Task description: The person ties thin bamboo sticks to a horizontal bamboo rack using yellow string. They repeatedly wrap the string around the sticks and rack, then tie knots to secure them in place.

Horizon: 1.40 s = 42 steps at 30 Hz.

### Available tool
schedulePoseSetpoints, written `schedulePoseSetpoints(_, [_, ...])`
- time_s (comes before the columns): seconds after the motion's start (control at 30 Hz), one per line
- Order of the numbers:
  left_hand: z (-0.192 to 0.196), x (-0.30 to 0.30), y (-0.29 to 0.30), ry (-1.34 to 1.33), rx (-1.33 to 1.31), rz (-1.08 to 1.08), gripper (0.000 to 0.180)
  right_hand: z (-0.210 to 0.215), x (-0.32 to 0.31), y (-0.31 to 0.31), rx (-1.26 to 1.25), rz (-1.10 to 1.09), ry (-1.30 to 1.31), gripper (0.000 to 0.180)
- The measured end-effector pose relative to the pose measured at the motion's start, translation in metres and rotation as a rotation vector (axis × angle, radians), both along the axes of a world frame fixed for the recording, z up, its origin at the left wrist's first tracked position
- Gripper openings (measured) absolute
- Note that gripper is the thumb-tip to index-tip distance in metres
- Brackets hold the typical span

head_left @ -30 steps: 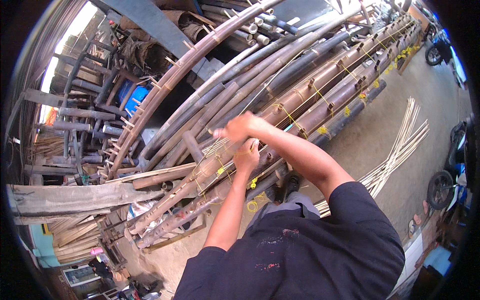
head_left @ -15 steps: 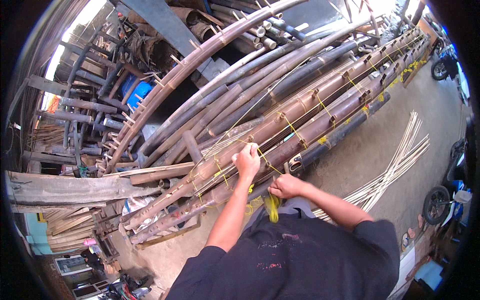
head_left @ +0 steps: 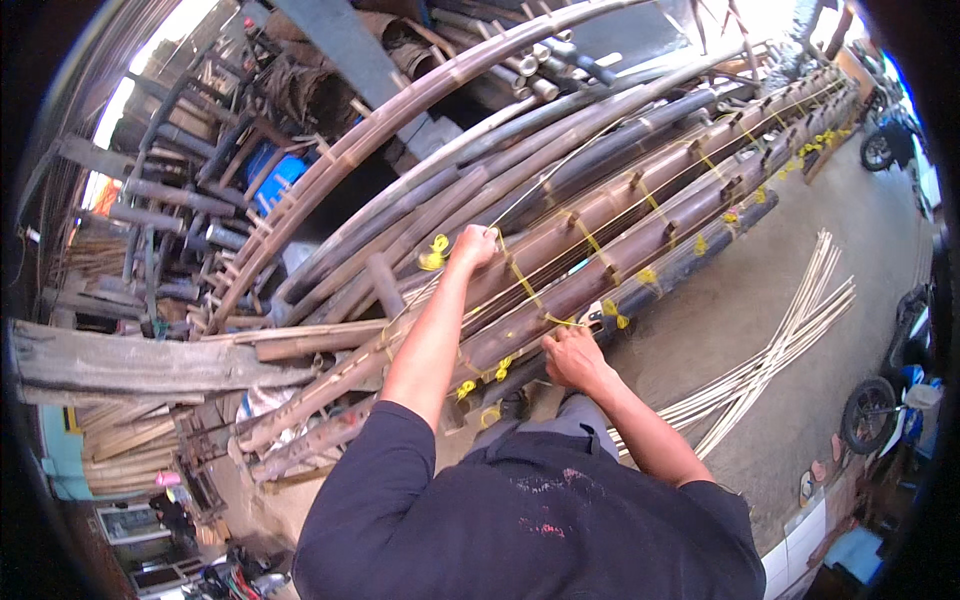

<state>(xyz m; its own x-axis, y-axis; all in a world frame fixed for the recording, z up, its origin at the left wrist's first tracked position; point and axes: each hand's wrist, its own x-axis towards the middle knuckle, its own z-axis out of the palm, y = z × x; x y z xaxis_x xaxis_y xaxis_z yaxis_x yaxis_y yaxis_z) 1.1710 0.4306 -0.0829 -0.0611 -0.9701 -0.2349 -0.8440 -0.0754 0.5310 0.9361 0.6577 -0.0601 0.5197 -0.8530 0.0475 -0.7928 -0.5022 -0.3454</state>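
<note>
"Count first: what lies at your two hands?"

"One yellow strand (head_left: 520, 272) runs between them. Your left hand (head_left: 474, 246) is closed, its fingers pinched on the upper end; your right hand (head_left: 573, 357) is narrowed, the lower end at its fingertips. How firm that second grip is, I cannot tell."

"And under the strand, in front of you?"

"Two brown bamboo poles side by side: an upper brown pole (head_left: 605, 208) and a lower brown pole (head_left: 640, 255). On your side of them lies one dark pole (head_left: 676, 262). One yellow bundle (head_left: 435, 253) sits just left of your left hand, and two small yellow loops (head_left: 503, 368) show left of your right hand."

"Anything you can't number?"

"The yellow ties (head_left: 590, 242) farther along the poles, and the pale sticks (head_left: 770, 350) crossed on the floor (head_left: 700, 340); they overlap too much. You also face one curved pole (head_left: 400, 110) set with pegs, arching beyond the rest."

"How does your strand look?"

"Thin and bright yellow. It slants nearly straight over the upper brown pole, then bends at the lower one toward your right hand. Flat or round, you can't tell."
</note>
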Motion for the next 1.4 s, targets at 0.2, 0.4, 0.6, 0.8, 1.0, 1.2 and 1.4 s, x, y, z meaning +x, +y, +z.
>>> schedulePoseSetpoints(0.2, [0.072,0.066,0.143,-0.219,-0.258,0.170,0.029,-0.017,0.091,0.053,0.906,-0.014,-0.874,0.025])
schedulePoseSetpoints(0.4, [0.041,0.075,0.223,0.101,-0.145,0.023,0.024,0.015,0.166,0.026,0.838,-0.918,-2.295,0.019])
schedulePoseSetpoints(0.6, [0.016,0.079,0.222,0.225,-0.316,0.062,0.033,0.104,0.242,-0.091,0.230,-0.197,-0.808,0.043])
schedulePoseSetpoints(0.8, [0.041,0.066,0.209,0.218,-0.185,0.112,0.033,0.026,0.204,-0.137,0.432,-0.107,-0.478,0.067])
schedulePoseSetpoints(1.0, [0.026,0.074,0.221,0.158,-0.189,0.189,0.030,0.106,0.136,0.020,0.810,0.357,-0.791,0.045])
schedulePoseSetpoints(1.2, [0.070,0.060,0.177,0.590,-0.219,0.166,0.030,-0.058,0.141,0.077,0.484,-0.119,-0.680,0.039])
schedulePoseSetpoints(1.4, [0.033,0.101,0.068,0.373,-0.365,0.219,0.030,0.121,0.120,0.091,0.829,0.218,-0.669,0.038])
